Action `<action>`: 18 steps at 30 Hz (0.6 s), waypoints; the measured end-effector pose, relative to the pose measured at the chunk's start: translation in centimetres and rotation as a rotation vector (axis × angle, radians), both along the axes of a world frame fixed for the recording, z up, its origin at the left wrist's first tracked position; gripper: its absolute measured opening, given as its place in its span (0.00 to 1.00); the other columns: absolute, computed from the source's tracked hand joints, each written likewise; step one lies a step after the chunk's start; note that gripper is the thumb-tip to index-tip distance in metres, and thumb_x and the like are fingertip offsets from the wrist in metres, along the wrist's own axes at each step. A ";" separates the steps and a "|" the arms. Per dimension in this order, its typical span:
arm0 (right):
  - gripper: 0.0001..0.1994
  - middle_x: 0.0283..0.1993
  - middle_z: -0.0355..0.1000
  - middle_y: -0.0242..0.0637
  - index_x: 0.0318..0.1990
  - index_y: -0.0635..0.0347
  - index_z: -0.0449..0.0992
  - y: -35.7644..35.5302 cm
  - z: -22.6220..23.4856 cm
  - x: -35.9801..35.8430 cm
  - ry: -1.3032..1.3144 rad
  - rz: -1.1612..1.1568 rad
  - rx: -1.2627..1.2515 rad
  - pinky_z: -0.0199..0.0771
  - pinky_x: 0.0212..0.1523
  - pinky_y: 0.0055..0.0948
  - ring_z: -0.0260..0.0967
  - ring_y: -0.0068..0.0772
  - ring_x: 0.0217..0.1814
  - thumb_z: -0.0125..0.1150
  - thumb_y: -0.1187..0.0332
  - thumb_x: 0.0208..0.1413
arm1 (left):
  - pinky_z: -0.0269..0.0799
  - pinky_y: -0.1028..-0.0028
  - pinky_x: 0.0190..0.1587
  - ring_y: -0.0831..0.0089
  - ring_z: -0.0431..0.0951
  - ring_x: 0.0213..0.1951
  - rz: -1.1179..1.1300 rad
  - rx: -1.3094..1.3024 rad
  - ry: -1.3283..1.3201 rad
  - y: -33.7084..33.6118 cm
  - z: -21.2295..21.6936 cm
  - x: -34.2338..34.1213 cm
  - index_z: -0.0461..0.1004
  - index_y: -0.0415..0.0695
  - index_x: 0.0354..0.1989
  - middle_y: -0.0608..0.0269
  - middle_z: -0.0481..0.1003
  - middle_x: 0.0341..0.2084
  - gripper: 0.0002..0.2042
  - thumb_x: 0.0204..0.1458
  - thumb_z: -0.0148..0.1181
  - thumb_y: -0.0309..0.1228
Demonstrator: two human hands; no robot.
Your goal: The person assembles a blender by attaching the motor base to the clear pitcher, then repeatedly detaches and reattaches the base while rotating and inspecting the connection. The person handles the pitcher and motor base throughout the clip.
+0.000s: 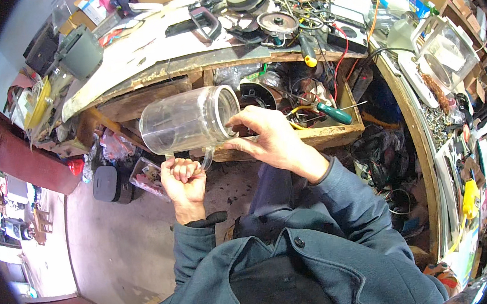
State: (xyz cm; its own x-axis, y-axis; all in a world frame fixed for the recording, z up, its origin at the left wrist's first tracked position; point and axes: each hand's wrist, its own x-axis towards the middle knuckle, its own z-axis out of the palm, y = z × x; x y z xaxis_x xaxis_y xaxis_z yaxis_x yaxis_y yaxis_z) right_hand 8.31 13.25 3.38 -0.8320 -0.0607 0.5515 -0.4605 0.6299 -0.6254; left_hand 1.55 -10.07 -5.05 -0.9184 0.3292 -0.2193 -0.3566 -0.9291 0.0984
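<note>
Transparent jug (177, 123), held in the air just above the left hand (184, 179) and to the left of the right hand (269, 136), lies nearly on its side, with its closed, rounded end pointing away to the left and its round mouth (228, 110) facing the right hand. Its body is a wide, clear cylinder, colourless and slightly greyish, with pale streaks of reflected light along the wall and a cloudy look toward the closed end. A paler ring runs around the mouth, making a thick, glossy lip. A clear handle (208, 158) comes off the underside and reaches down to the left hand, whose fingers are curled in a firm grasp around it. The right hand is bent at the lip, thumb below and fingers above; whether it grips the lip or merely touches it, I cannot tell, nor whether the fingertips reach inside. Beyond the right hand is a wooden drawer (325, 137) with a green-handled screwdriver (334, 113) to that hand's right. Farther off, beyond both hands, stands the cluttered table (131, 81).
</note>
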 end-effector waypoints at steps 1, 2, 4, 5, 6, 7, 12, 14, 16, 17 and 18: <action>0.14 0.34 0.74 0.43 0.39 0.59 0.78 -0.1 -0.3 -0.3 0.005 -0.004 0.004 0.75 0.37 0.39 0.75 0.47 0.37 0.73 0.62 0.51 | 0.53 0.78 0.22 0.80 0.49 0.12 0.000 -0.002 -0.002 0.0 -0.1 0.0 0.51 0.53 0.12 0.75 0.50 0.09 0.22 0.56 0.52 0.25; 0.13 0.34 0.74 0.43 0.38 0.59 0.77 -0.1 -0.7 -0.5 0.009 -0.009 0.009 0.75 0.36 0.39 0.75 0.47 0.36 0.73 0.63 0.51 | 0.53 0.78 0.22 0.80 0.50 0.12 0.000 -0.005 -0.004 0.1 -0.1 -0.1 0.51 0.53 0.12 0.75 0.50 0.09 0.22 0.56 0.52 0.25; 0.10 0.32 0.74 0.42 0.36 0.59 0.77 -0.4 -0.7 -0.6 0.033 -0.019 -0.004 0.75 0.35 0.38 0.75 0.48 0.34 0.72 0.66 0.50 | 0.54 0.77 0.22 0.80 0.50 0.12 -0.004 -0.004 -0.006 0.1 -0.1 -0.1 0.51 0.53 0.12 0.75 0.50 0.09 0.22 0.56 0.52 0.25; 0.10 0.32 0.74 0.42 0.36 0.59 0.77 -0.4 -0.7 -0.7 0.038 -0.017 0.006 0.75 0.35 0.38 0.76 0.48 0.34 0.72 0.67 0.50 | 0.54 0.77 0.22 0.80 0.50 0.12 -0.008 0.000 -0.005 0.0 -0.2 -0.1 0.50 0.53 0.12 0.75 0.50 0.09 0.22 0.56 0.52 0.25; 0.10 0.31 0.74 0.41 0.35 0.59 0.77 -0.3 -0.8 -0.7 0.041 -0.015 0.015 0.75 0.34 0.38 0.76 0.48 0.34 0.72 0.67 0.50 | 0.54 0.77 0.22 0.80 0.50 0.12 -0.013 0.004 -0.004 -0.1 -0.2 -0.1 0.50 0.53 0.12 0.75 0.50 0.09 0.22 0.56 0.52 0.25; 0.10 0.31 0.74 0.41 0.35 0.59 0.77 -0.2 -0.8 -0.6 0.043 -0.014 0.025 0.75 0.34 0.38 0.76 0.47 0.33 0.72 0.67 0.50 | 0.54 0.77 0.22 0.80 0.50 0.12 -0.005 -0.011 0.000 -0.1 -0.2 0.0 0.50 0.53 0.12 0.75 0.50 0.09 0.22 0.56 0.51 0.25; 0.08 0.31 0.75 0.42 0.35 0.59 0.78 -0.2 -0.9 -0.4 0.013 -0.046 -0.027 0.75 0.34 0.37 0.76 0.47 0.33 0.72 0.68 0.51 | 0.54 0.77 0.24 0.80 0.50 0.13 -0.009 0.011 0.000 0.3 0.2 0.2 0.51 0.54 0.12 0.75 0.50 0.08 0.22 0.56 0.51 0.25; 0.08 0.31 0.75 0.42 0.35 0.60 0.78 -0.1 -1.1 -0.4 0.007 -0.066 -0.037 0.75 0.34 0.37 0.76 0.46 0.33 0.71 0.68 0.52 | 0.55 0.76 0.25 0.80 0.50 0.13 -0.007 0.002 0.003 0.7 0.7 0.5 0.51 0.54 0.12 0.75 0.50 0.08 0.22 0.56 0.51 0.26; 0.08 0.32 0.75 0.43 0.36 0.60 0.79 0.0 -1.2 -0.4 0.013 -0.090 -0.020 0.76 0.34 0.36 0.76 0.46 0.33 0.71 0.68 0.52 | 0.56 0.76 0.26 0.79 0.50 0.13 -0.004 -0.008 0.007 0.8 0.8 0.5 0.51 0.54 0.12 0.75 0.49 0.08 0.22 0.56 0.52 0.26; 0.08 0.32 0.76 0.42 0.37 0.61 0.79 0.3 -1.1 -0.4 0.013 -0.054 -0.011 0.76 0.35 0.34 0.77 0.43 0.33 0.71 0.70 0.52 | 0.56 0.76 0.26 0.79 0.50 0.13 -0.004 -0.012 0.011 0.8 0.7 0.4 0.50 0.54 0.12 0.75 0.49 0.08 0.22 0.57 0.51 0.26; 0.08 0.33 0.77 0.41 0.37 0.61 0.80 0.8 -0.9 -0.5 0.014 -0.014 -0.003 0.76 0.36 0.32 0.77 0.40 0.33 0.71 0.71 0.52 | 0.57 0.76 0.27 0.79 0.50 0.13 0.000 -0.015 0.015 0.7 0.5 0.4 0.50 0.54 0.11 0.75 0.49 0.08 0.23 0.57 0.51 0.26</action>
State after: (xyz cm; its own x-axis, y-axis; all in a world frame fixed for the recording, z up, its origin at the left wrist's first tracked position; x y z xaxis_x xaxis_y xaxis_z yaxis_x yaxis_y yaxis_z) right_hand 7.83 14.02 2.48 -0.8250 -0.0474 0.5632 -0.4602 0.6349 -0.6206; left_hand 1.96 -9.37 -4.50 -0.9215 0.3263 -0.2105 -0.3553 -0.9273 0.1179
